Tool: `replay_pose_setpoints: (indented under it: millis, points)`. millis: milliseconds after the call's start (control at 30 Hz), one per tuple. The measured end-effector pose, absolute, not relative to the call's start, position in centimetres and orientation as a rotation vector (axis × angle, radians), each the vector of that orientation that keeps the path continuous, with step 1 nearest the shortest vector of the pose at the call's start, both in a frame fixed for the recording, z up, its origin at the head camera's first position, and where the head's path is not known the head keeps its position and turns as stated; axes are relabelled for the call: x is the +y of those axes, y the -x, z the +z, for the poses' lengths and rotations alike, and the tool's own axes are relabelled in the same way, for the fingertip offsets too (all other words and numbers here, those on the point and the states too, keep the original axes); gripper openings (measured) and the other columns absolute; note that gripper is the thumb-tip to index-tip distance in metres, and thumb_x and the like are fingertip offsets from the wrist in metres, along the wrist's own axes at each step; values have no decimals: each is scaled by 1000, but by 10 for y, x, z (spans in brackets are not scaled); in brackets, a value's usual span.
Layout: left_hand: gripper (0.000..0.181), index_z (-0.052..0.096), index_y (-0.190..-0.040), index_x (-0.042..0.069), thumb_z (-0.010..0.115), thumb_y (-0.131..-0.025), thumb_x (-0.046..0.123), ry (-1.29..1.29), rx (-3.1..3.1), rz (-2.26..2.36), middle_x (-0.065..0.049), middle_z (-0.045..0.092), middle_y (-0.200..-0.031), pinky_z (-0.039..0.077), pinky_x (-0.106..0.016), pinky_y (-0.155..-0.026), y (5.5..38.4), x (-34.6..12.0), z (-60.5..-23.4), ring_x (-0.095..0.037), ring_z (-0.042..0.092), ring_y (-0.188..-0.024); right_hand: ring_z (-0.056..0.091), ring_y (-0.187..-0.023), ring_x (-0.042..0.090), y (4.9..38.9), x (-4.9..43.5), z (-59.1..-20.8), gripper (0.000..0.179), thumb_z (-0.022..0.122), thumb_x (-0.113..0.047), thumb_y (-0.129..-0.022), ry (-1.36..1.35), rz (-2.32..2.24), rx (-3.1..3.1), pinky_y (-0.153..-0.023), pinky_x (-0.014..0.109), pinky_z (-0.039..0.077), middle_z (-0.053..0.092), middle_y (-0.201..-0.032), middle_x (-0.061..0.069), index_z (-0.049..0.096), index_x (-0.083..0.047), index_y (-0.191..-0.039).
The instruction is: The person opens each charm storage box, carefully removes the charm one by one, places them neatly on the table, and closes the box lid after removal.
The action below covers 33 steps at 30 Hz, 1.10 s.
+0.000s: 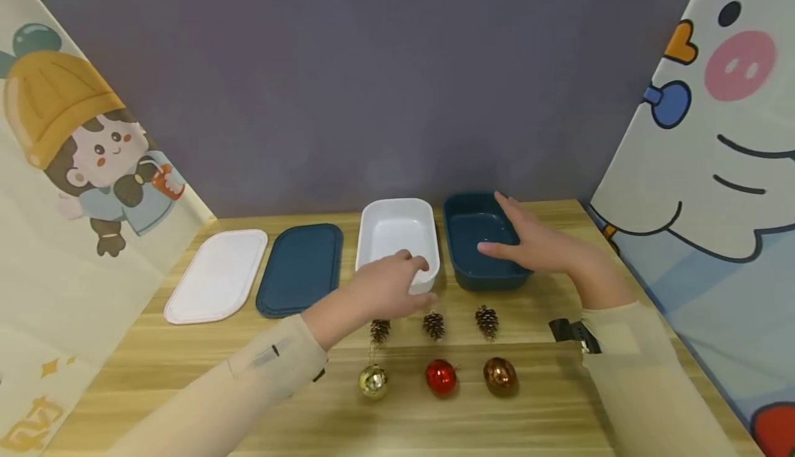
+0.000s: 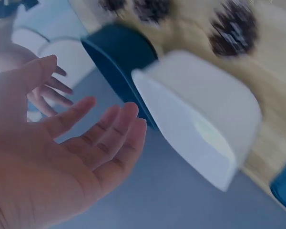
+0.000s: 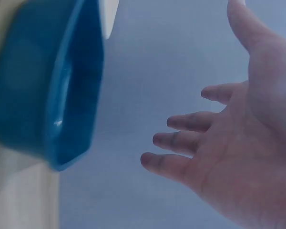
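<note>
My left hand (image 1: pixel 390 283) is over the near end of a white rectangular container (image 1: pixel 397 207). In the left wrist view its fingers (image 2: pixel 119 162) are loosely bent, with nothing in them. My right hand (image 1: pixel 535 241), thumb and fingers spread, is above the right side of a dark blue container (image 1: pixel 456 257). The right wrist view shows that palm holding nothing, apart from the blue container's wall (image 3: pixel 28 86). Both containers look bare inside. Three pine cones (image 1: pixel 487 322) lie in a row just in front of them, the left one partly hidden by my left hand.
Nearer me lie a gold bauble (image 1: pixel 373 382), a red bauble (image 1: pixel 441 377) and a brown bauble (image 1: pixel 499 376). A white lid (image 1: pixel 217 276) and a dark blue lid (image 1: pixel 301 269) lie flat at the left. A grey wall (image 1: pixel 397 84) stands behind; printed panels flank the wooden table (image 1: pixel 261 402).
</note>
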State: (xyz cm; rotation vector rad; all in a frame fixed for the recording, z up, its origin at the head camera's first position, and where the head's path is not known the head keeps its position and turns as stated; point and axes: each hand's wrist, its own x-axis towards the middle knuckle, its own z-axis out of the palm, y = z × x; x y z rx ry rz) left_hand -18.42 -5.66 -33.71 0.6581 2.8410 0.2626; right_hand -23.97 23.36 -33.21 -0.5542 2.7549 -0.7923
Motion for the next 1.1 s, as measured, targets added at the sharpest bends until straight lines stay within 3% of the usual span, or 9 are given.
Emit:
replay_pose_setpoints:
  millis: [167,400,733,1100]
  points:
    - [61,57,-151,16,63,-104,54,-548,2891,367,-15,56,-155,55,-55,-106,202,-94,-328,-36,65,-129,1,-165,50,249,206,-310,117,60,-71,-99,585,-653,2762,-128,74,17,-11,-179,20,-12,-15,-171]
    - [64,51,-156,7,58,-108,49,-439,2938,484,-22,50,-162,43,-64,-119,225,-157,-328,-45,45,-151,4,-167,44,257,144,-299,113,59,-72,-99,665,-509,2723,-131,68,21,-10,-179,20,-10,-20,-172]
    - [68,49,-154,-1,54,-109,49,-204,2994,438,-38,38,-162,43,-73,-113,236,-241,-359,-59,43,-144,11,-168,31,244,28,-327,96,45,-68,-106,879,-493,2499,-135,52,22,-4,-181,15,-5,-21,-173]
    - [71,49,-149,-12,64,-106,42,-136,2976,200,-45,44,-151,52,-72,-100,212,-291,-422,-64,50,-134,12,-168,19,210,-45,-387,85,38,-68,-108,951,-213,2406,-136,39,22,10,-181,6,10,-21,-173]
